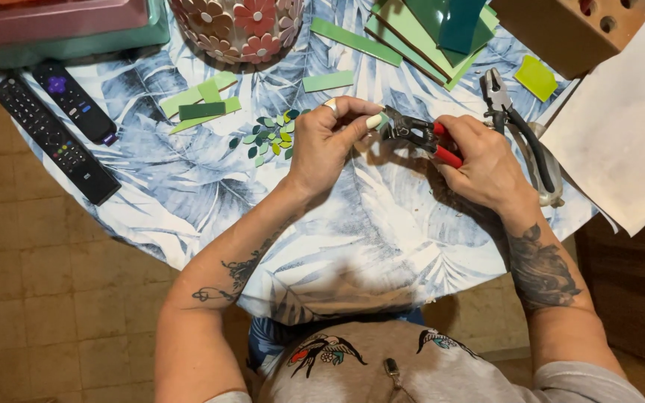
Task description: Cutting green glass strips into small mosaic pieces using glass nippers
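- Head view: a small pale green piece (375, 120) sits pinched between my left thumb and fingertips, right at the nose of the red-handled nippers (419, 136), above the middle of the table.
- My left hand (328, 142) is curled closed around that piece, a ring on one finger.
- My right hand (481, 160) is wrapped tight round the nippers' red handles; I cannot tell how far the cutting end is closed.
- Just left of my left hand lies a little heap of cut leaf-shaped bits (269, 138) in greens and yellow.
- Beyond them lie green strips (200, 100), one dark piece across them.
- A second pair of pliers (516, 127) with dark handles rests beside my right hand.
- Near the far edge are stacked green sheets (412, 33), a yellow-green square (536, 77) and a round thing covered in flower shapes (237, 28).
- Two black remotes (57, 127) lie at the left of the leaf-print tablecloth (382, 224).
- A white paper sheet (625, 134) hangs off the right side.
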